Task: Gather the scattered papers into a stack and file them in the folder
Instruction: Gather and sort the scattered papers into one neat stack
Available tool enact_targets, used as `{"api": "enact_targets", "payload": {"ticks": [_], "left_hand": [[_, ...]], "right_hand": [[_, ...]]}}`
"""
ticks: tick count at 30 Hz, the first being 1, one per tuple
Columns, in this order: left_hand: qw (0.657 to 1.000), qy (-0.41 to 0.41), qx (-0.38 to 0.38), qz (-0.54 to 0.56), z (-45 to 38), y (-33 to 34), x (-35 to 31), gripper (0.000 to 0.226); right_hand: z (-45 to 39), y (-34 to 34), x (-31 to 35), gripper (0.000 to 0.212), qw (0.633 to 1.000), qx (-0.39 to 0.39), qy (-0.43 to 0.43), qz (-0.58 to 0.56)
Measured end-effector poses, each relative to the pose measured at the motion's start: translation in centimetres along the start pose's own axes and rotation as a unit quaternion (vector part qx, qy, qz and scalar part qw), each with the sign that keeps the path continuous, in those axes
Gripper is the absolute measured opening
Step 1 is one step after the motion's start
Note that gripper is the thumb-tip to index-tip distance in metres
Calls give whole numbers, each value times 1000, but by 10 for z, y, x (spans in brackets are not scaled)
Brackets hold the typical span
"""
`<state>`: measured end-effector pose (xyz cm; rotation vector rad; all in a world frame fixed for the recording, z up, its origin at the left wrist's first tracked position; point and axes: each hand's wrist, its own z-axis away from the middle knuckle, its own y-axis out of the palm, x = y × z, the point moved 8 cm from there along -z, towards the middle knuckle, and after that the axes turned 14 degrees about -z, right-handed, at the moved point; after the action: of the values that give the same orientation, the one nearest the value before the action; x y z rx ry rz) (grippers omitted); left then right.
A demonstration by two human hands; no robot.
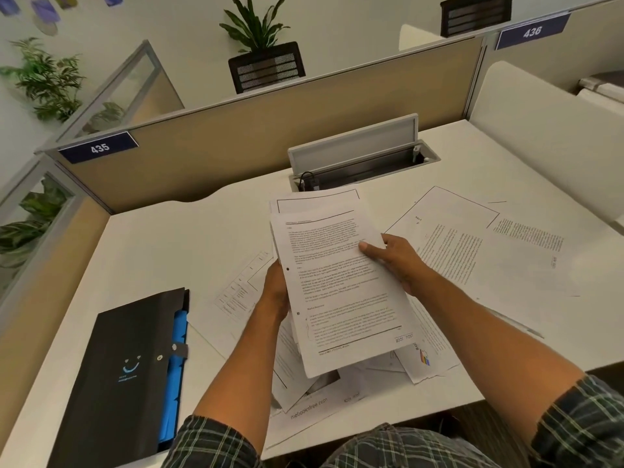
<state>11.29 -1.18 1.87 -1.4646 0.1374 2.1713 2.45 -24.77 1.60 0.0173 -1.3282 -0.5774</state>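
Observation:
Both hands hold a small stack of printed papers above the middle of the white desk. My left hand grips the stack's left edge from underneath. My right hand pinches the right edge, thumb on top. Loose sheets lie on the desk: several to the right, one under my left hand, and more near the front edge. A black folder with blue dividers showing at its right side lies shut at the front left.
An open grey cable box with a black cable sits at the back of the desk. Tan partition walls bound the back and left. A white divider panel stands at the right. The desk's front edge runs near my lap.

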Motion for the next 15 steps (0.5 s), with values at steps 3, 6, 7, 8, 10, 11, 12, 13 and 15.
{"api": "enact_targets", "payload": {"ticks": [3, 6, 7, 8, 10, 11, 12, 13, 15], "left_hand": [[1000, -23, -10, 18, -3, 1, 5, 35], [999, -34, -20, 26, -3, 2, 7, 39], [999, -32, -21, 25, -3, 2, 6, 36], [999, -30, -21, 24, -3, 3, 6, 34], [999, -26, -26, 16, -3, 4, 5, 27], [999, -24, -30, 10, -3, 5, 5, 23], [999, -21, -32, 3, -4, 5, 4, 21], [999, -18, -31, -1, -3, 6, 3, 19], [1000, -9, -20, 0, -3, 7, 1, 19]], "right_hand": [[3, -7, 5, 45, 997, -45, -56, 9], [8, -25, 9, 50, 983, -153, -93, 46], [10, -30, 9, 48, 977, -180, -99, 55], [10, -33, 8, 46, 974, -194, -101, 56], [10, -36, 4, 42, 973, -204, -99, 51], [10, -37, 1, 40, 973, -206, -92, 52], [9, -38, -2, 39, 974, -206, -82, 53], [9, -38, -6, 39, 975, -205, -72, 51], [8, -38, -12, 42, 976, -204, -58, 47]]}}
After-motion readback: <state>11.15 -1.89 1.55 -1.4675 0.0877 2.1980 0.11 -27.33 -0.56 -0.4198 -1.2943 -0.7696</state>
